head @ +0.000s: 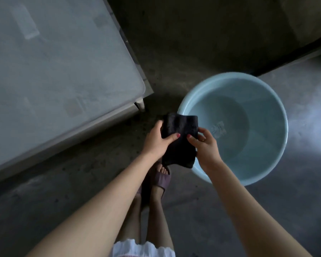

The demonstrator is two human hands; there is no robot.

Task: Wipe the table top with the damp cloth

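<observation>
Cloth point(180, 138), one dark piece, gripped by fingers of both left hand point(157, 140) and right hand point(206, 145); one basin point(278, 108).

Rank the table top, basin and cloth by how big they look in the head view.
1. table top, cut off by the frame edge
2. basin
3. cloth, held nearer the camera in the left hand and right hand

Matt dark cloth point(180, 138), smooth glossy plastic basin point(267, 101), rough concrete floor point(193, 43)
</observation>
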